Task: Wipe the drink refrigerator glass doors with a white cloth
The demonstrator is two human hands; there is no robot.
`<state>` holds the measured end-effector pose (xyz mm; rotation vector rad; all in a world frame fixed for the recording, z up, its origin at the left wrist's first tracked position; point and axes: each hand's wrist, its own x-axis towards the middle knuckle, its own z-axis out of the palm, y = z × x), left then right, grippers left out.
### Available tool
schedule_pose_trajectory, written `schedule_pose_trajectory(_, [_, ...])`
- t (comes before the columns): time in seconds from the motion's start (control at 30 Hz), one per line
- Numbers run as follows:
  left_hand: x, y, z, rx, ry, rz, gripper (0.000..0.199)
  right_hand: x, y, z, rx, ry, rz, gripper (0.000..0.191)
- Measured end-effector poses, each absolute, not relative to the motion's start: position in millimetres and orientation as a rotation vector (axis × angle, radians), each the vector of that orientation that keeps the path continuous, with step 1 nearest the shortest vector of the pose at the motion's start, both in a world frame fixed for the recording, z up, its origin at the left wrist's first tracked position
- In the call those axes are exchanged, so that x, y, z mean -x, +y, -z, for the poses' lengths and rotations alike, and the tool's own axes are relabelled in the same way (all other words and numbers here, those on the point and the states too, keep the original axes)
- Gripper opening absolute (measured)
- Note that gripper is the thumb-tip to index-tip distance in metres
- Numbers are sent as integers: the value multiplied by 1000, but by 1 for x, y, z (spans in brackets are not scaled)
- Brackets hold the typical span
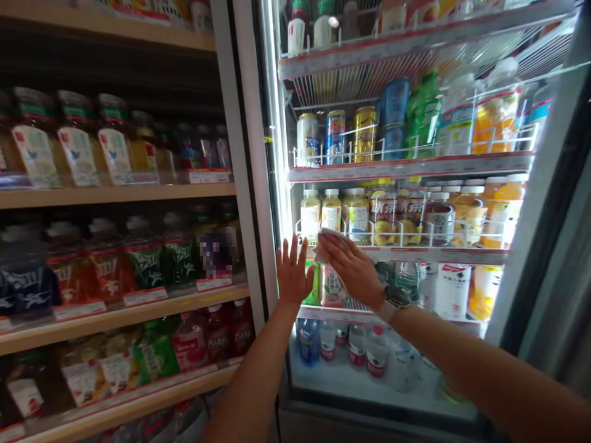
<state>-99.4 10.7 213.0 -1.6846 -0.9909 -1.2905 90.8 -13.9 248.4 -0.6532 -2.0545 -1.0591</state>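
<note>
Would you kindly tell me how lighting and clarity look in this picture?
In the head view, the cooler glows brightly behind the left hand and right hand; in the head view, the wooden shelves sit dimmer, with a pixelated patch.

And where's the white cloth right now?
Near the centre of the head view, the white cloth is under the right hand, just right of the left hand.

Reaching forward on both sides

The bare left arm stretches up and ahead; the left grip is splayed, fingers pointing upward. The right arm slants in from lower right; the right grip lies fairly flat, fingers close together, pointing up and left, its palm hidden.
</note>
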Motion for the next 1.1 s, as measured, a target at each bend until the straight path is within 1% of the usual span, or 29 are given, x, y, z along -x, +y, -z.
schedule_pose_trajectory(0.1, [101, 12, -207, 1681, -995, 1294, 59, -92, -15, -205, 582, -2162, 1099, 59])
schedule_pose_trajectory(0.23, [100, 10, -206, 1671, -1021, 1285, 61, -102, -21, -141, 524, -2273, 1073, 54])
schedule_pose_trajectory(0.33, [99, 9, -208, 1645, -1008, 1283, 63, -111, -24, -119, 429, -2359, 1049, 50])
schedule_pose_trajectory(0.43, [99, 10, -208, 1625, -991, 1287, 63, -120, -23, -135, 362, -2389, 1072, 46])
schedule_pose_trajectory(0.6, [101, 12, -208, 1637, -994, 1295, 64, -128, -18, -221, 582, -2185, 1137, 54])
schedule_pose_trajectory(0.7, [102, 13, -208, 1645, -982, 1320, 64, -124, -16, -252, 728, -2022, 1135, 57])
schedule_pose_trajectory(0.8, [103, 14, -209, 1658, -983, 1321, 65, -115, -15, -241, 737, -2056, 1104, 57])
schedule_pose_trajectory(0.9, [102, 13, -209, 1675, -993, 1288, 66, -108, -15, -204, 637, -2197, 1074, 54])
schedule_pose_trajectory(1.0, [101, 10, -207, 1687, -1012, 1260, 67, -108, -19, -163, 499, -2325, 1060, 46])
schedule_pose_trajectory(1.1, [100, 9, -202, 1686, -1044, 1243, 67, -114, -23, -138, 359, -2379, 1070, 40])
